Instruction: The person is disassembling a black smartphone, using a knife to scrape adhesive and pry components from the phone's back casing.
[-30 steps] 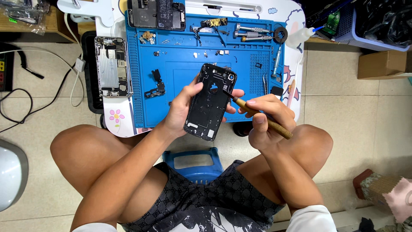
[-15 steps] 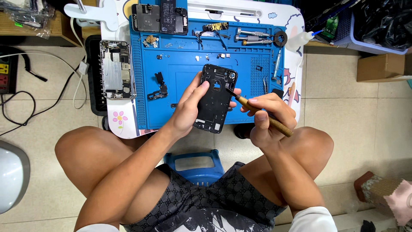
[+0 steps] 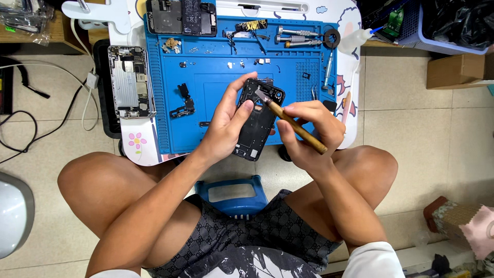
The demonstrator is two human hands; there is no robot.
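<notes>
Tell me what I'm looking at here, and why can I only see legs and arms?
The camera sits on a person's head and looks down, so you see what they see: their own knees, arms and two hands. They sit on a small blue stool at a low table covered by a blue work mat. The left hand holds a black phone shell with its insides taken out. The right hand holds a wooden-handled tool like a pencil, its tip touching the top of the shell. On the mat lie tiny phone parts, another opened phone at the top, and metal screwdrivers. A silver opened phone lies at the left.
</notes>
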